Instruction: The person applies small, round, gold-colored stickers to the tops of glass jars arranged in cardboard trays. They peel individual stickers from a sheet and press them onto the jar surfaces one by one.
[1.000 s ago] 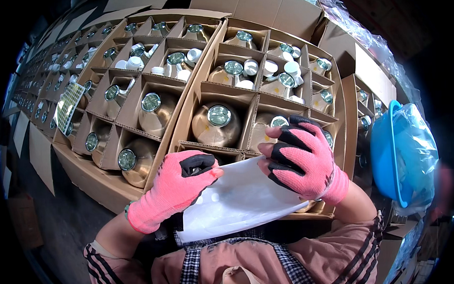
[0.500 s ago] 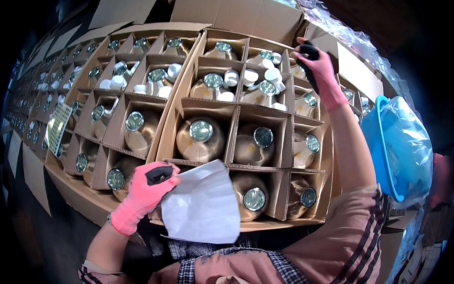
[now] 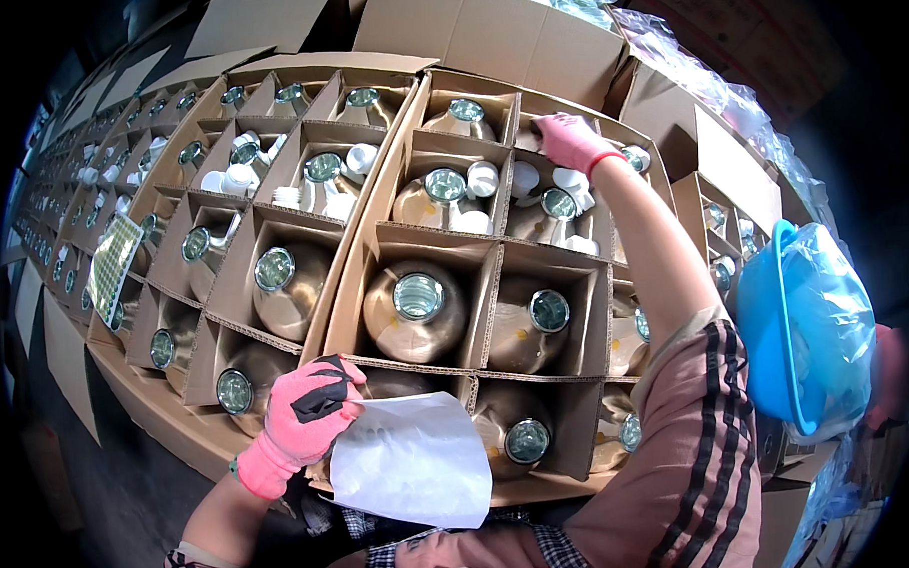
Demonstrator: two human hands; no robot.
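Observation:
My left hand point(image 3: 304, 414), in a pink glove with black patches, holds a white plastic bag point(image 3: 413, 464) over the near edge of an open cardboard carton point(image 3: 373, 257). The carton is split by dividers into cells, each with a gold-coloured bottle point(image 3: 415, 307) with a foil-sealed mouth. My right hand point(image 3: 568, 140), also pink-gloved, reaches far across into a back cell among white caps point(image 3: 561, 185). Whether its fingers close on anything is hidden.
More open cartons of the same bottles point(image 3: 274, 280) run off to the left in a long row, some with white caps point(image 3: 233, 179) in them. A blue plastic basin lined with a clear bag point(image 3: 796, 322) sits at the right. Closed cardboard boxes point(image 3: 506, 32) stand behind.
My right hand left the white bag and reached up to the far right cells, then moved left and down into a back cell. The left hand keeps the bag.

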